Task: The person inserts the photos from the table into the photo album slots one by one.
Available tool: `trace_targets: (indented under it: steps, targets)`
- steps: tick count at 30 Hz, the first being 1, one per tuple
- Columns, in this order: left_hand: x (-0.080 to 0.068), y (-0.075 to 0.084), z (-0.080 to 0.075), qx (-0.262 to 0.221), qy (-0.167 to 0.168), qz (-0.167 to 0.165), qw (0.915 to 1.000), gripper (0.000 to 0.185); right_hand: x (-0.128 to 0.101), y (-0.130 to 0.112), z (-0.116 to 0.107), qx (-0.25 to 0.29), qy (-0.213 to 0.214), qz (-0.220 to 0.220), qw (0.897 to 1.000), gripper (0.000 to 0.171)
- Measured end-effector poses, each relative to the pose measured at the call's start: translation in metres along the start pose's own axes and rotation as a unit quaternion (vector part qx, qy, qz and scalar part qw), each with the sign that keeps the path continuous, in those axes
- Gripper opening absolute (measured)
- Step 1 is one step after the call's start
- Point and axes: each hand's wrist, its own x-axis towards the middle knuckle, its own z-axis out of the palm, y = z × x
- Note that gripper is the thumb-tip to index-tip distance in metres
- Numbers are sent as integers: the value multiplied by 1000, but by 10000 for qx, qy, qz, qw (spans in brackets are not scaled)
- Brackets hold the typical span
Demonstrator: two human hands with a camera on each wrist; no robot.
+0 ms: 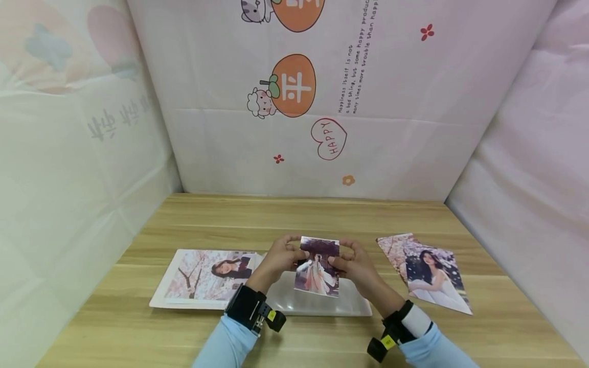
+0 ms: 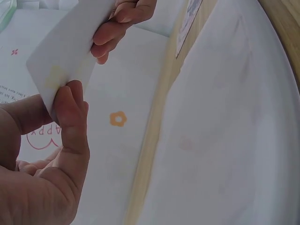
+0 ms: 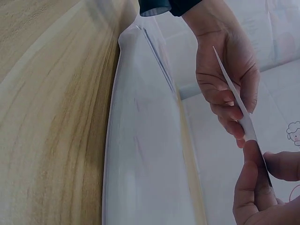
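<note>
Both hands hold a photo print point(image 1: 317, 281) of a figure in a pale flowing dress, raised over an open photo album point(image 1: 285, 306). My left hand point(image 1: 280, 258) pinches its left edge, thumb on the picture and fingers behind. At the opposite edge my right hand point(image 1: 359, 266) pinches it the same way. The print's white back point(image 2: 70, 51) faces the left wrist view, while the right wrist view catches the print point(image 3: 241, 108) nearly edge-on. Under the hands lies the album's clear sleeve page point(image 1: 354, 299). On its left page is a cherry-blossom portrait point(image 1: 198, 276).
To the right on the wooden table point(image 1: 501, 327) lies a photo of a seated person in white point(image 1: 434, 281), overlapping a pink blossom photo point(image 1: 393, 248). White printed cloth point(image 1: 391, 153) hangs behind the table and along both sides.
</note>
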Motion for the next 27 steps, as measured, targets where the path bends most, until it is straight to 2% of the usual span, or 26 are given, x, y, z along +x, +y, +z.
trace_targets:
  steps: [6,10,15,17,19,21,24,27]
  targets:
    - [-1,1,-2,23,64,-12,10000,55,1,2,0,-10,-51,23,10000,55]
    - [-1,4,-3,57,116,42,9999,54,2,1,-4,-282,-16,-8,9996,55]
    - [-3,7,-6,90,173,55,9998,53,2,0,-15,-880,-42,-192,9959,53]
    - [-4,7,-8,80,181,43,9998,53,1,2,-21,-1329,-138,-449,9900,50]
    - [-5,7,-9,84,177,53,9998,53,0,5,-29,-1914,-302,-836,9775,48]
    - [-6,7,-11,77,190,58,9998,53,-1,9,-37,-2502,-436,-1279,9587,46]
    - [-7,7,-15,84,263,54,9996,54,-4,15,-48,-3342,-590,-1868,9219,46]
    - [-7,6,-18,89,323,20,9994,54,-6,19,-57,-3988,-617,-2142,8895,46]
